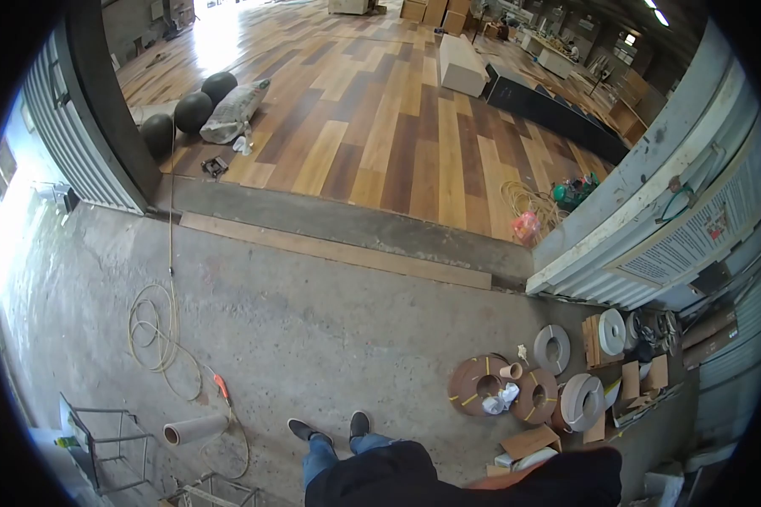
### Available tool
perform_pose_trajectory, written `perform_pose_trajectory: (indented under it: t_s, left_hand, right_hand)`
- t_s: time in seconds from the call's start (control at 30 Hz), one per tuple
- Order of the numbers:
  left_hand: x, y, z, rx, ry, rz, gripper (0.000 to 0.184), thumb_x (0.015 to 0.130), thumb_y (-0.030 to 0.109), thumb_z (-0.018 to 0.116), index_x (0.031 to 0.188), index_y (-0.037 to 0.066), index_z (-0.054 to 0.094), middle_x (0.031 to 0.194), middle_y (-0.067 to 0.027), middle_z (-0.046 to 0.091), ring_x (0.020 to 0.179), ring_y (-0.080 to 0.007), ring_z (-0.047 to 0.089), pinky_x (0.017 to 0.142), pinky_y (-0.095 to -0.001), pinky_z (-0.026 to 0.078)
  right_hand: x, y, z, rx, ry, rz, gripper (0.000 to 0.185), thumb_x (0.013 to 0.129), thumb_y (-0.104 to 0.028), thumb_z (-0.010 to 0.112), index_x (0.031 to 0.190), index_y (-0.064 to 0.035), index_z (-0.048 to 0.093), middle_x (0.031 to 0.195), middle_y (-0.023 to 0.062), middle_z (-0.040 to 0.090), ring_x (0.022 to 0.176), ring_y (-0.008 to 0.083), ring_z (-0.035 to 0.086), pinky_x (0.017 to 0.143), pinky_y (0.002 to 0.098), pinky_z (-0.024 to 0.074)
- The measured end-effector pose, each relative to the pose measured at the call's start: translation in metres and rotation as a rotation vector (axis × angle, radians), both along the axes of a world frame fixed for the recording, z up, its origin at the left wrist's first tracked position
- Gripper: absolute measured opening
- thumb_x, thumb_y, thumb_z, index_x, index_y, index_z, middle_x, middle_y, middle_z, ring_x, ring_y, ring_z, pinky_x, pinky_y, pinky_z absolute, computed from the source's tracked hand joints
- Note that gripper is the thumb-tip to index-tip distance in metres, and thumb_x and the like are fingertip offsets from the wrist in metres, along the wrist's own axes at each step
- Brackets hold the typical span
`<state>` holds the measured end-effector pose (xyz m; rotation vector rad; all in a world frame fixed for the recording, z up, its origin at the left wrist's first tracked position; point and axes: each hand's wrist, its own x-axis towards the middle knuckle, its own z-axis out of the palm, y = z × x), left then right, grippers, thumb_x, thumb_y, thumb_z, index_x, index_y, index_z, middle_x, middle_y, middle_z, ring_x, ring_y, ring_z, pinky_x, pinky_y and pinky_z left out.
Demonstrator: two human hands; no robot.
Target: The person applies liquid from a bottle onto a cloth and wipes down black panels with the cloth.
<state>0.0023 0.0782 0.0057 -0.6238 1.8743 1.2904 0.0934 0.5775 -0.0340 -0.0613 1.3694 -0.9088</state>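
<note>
Neither of my hands shows; only a dark sleeve (575, 473) and what looks like a strip of bare forearm appear at the bottom edge. My shoes (360, 422) stand on the grey concrete floor (330, 338). To the right lie several edge-banding rolls, among them a large brown roll (465, 380), a smaller brown roll (528, 397) and a white roll (552, 348). An open cardboard box (533, 442) sits close to the sleeve. On the left are a rolled-up tube of sheet material (196, 430) and a cable or hose with an orange piece (221, 386).
A raised doorway sill (313, 220) and a wooden strip (330, 251) cross ahead. Beyond lies a plank-patterned floor (347, 127) with dark balls (193, 112), a sack (235, 111) and a long dark panel (558, 118). Metal frames (114, 439) stand at left; a sliding door (651, 245) at right.
</note>
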Motion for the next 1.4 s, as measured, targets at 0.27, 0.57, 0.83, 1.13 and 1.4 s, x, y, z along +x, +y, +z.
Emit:
perform_pose_trajectory:
  t_s: [0.27,0.57,0.83,1.13,1.4]
  left_hand:
    - [-0.001,-0.014,-0.034,-0.040,0.031,0.043,0.059,0.087,0.021,0.075,0.137,0.001,0.053,0.103,-0.0123,0.069,0.096,-0.0240,0.066,0.086,-0.0386,0.054]
    - [0.010,-0.040,-0.132,-0.148,0.118,0.092,0.060,0.085,0.023,0.075,0.136,0.001,0.053,0.099,-0.0137,0.070,0.094,-0.0263,0.067,0.083,-0.0404,0.055]
    - [-0.101,0.019,-0.066,0.121,0.442,0.425,0.056,0.087,0.010,0.074,0.136,0.004,0.047,0.086,0.0012,0.055,0.065,-0.0087,0.049,0.054,-0.0261,0.043]
    - [-0.151,0.065,0.017,0.510,0.379,0.032,0.059,0.089,0.005,0.072,0.141,0.004,0.044,0.108,-0.0057,0.061,0.087,-0.0117,0.061,0.070,-0.0257,0.049]
    - [-0.154,0.072,0.068,0.681,0.374,-0.505,0.068,0.076,-0.001,0.064,0.141,0.003,0.046,0.127,-0.0134,0.067,0.120,-0.0192,0.060,0.103,-0.0358,0.047]
  right_hand:
    - [-0.150,-0.028,0.088,0.022,0.152,0.432,0.041,0.095,-0.022,0.045,0.075,0.0005,0.073,0.071,0.0115,0.074,0.058,0.0231,0.071,0.054,0.0384,0.0566]
    - [-0.230,-0.098,0.107,0.059,0.781,0.642,0.026,0.079,-0.023,0.063,0.080,-0.0001,0.074,0.080,0.0221,0.072,0.078,0.0400,0.072,0.065,0.0515,0.0572]
    - [-0.242,-0.177,0.128,-0.038,1.393,0.288,0.015,0.076,-0.020,0.065,0.074,-0.0070,0.072,0.072,0.0146,0.071,0.069,0.0361,0.071,0.058,0.0485,0.0550]
    - [-0.199,-0.093,0.154,-0.011,0.832,-0.110,0.049,0.093,-0.042,0.071,0.127,-0.0069,0.064,0.120,0.0153,0.064,0.120,0.0313,0.060,0.103,0.0370,0.0476]
    - [-0.156,-0.050,0.143,0.029,0.549,-0.460,0.041,0.097,-0.011,0.063,0.136,-0.0056,0.055,0.128,0.0112,0.060,0.116,0.0235,0.062,0.094,0.0387,0.0554]
